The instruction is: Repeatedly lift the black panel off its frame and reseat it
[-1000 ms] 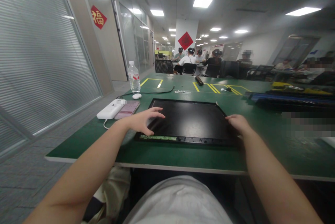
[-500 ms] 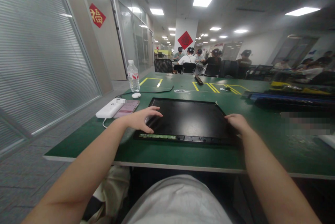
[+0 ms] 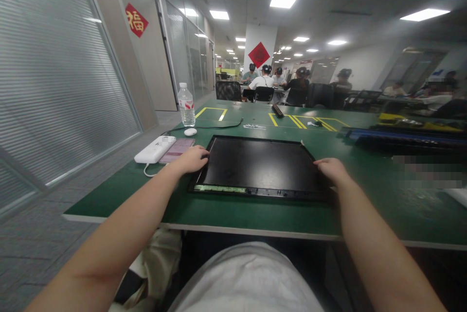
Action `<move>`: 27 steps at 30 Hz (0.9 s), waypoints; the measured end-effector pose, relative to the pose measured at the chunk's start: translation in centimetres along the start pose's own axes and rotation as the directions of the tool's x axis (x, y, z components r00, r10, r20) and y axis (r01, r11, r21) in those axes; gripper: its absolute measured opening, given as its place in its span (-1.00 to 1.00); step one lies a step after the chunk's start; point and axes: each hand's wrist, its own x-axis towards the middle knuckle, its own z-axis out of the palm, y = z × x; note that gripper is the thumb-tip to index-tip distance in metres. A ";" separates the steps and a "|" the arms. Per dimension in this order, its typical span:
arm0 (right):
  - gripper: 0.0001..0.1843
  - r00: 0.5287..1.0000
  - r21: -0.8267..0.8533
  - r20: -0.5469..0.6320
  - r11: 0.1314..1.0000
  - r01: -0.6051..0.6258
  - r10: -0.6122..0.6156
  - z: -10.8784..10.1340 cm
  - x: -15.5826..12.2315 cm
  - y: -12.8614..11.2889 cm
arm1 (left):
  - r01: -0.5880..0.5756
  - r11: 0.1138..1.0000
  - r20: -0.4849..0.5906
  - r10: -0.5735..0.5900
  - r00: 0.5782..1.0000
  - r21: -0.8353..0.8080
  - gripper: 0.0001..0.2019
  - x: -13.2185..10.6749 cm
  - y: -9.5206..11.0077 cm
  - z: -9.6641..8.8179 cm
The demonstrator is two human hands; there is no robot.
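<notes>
A black display panel (image 3: 260, 164) lies flat on the green table, its dark glossy screen facing up. Along its near edge runs a narrow green circuit board (image 3: 221, 189). My left hand (image 3: 193, 159) is at the panel's left rim, fingers curled over it. On the opposite side my right hand (image 3: 332, 171) pinches the right rim between thumb and fingers. Parts of both hands' grip are hidden below the rim.
Left of the panel lie a white power bank (image 3: 155, 149) with a cable, a phone (image 3: 177, 150) and a small white case (image 3: 190, 132). A water bottle (image 3: 186, 105) stands behind. Dark panels (image 3: 404, 139) are stacked at right. People (image 3: 263, 79) sit at far tables.
My left hand has moved left from above the screen, where its fingers were spread, and now closes on the left rim. The right hand and the panel stay in place.
</notes>
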 end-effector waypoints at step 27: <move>-0.76 1.000 0.004 -0.017 1.000 0.024 -0.024 0.3 0.4 0.8 | 0.057 0.996 -0.038 -0.060 0.997 -0.073 -0.53 0.5 0.1 1.2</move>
